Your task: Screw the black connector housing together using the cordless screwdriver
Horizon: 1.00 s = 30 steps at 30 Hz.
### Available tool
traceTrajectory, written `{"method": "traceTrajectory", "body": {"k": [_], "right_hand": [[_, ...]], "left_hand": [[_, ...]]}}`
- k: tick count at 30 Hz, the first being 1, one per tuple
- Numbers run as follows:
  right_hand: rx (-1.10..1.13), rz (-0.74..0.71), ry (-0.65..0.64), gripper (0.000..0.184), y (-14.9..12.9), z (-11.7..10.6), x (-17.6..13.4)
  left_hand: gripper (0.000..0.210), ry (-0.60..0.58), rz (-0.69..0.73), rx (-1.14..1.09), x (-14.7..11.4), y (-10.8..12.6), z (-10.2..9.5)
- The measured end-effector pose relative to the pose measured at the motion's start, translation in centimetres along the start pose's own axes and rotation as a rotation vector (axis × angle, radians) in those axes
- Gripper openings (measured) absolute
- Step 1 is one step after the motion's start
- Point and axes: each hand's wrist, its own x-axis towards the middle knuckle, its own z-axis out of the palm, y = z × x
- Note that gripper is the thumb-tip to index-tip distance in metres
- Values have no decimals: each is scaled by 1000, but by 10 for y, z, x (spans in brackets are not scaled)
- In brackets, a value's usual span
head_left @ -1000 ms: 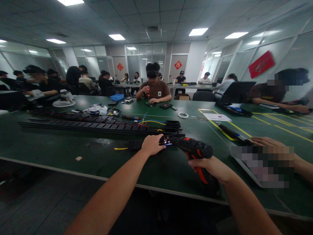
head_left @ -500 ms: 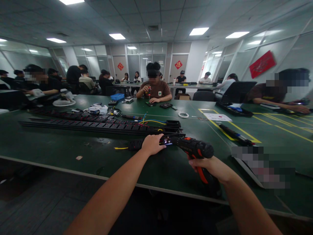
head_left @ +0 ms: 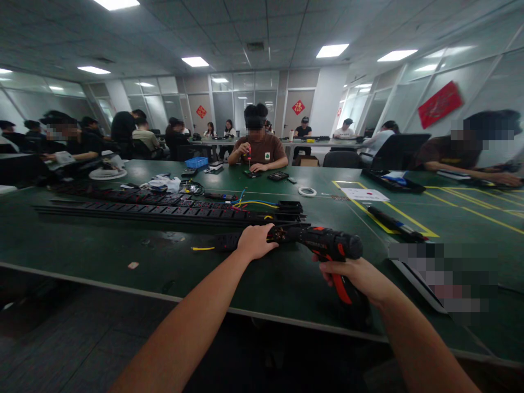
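My left hand (head_left: 257, 242) is closed over a black socket piece (head_left: 227, 242) lying on the green table, and a yellow wire (head_left: 203, 249) sticks out at its left end. Wiring or metal contacts show at the open right end, just past my thumb. My right hand (head_left: 347, 273) grips a black and orange cordless drill (head_left: 329, 243) by its handle. The drill's nose points left at that open end; whether the bit touches it I cannot tell. Behind my left hand lie long black power strips (head_left: 164, 212), with blue and yellow wires (head_left: 257, 203) at their right end.
On the table (head_left: 102, 245) are a roll of white tape (head_left: 307, 191), a printed sheet (head_left: 364, 195), a dark pen-shaped tool (head_left: 397, 224) and a black tray (head_left: 393, 181). Across sits a person (head_left: 262, 150) with a screwdriver, near a blue basket (head_left: 197, 162).
The drill has shifted slightly to the right with my right hand. The bright bluish light at the socket piece's open end has gone. My left hand stays in place.
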Motion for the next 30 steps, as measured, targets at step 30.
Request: {"method": "traceTrajectory", "body": {"k": [30], "right_hand": [[-62,-12,-13,26,-3,6,8]], "left_hand": [[67,26,-8,18,2,-1,3]]}}
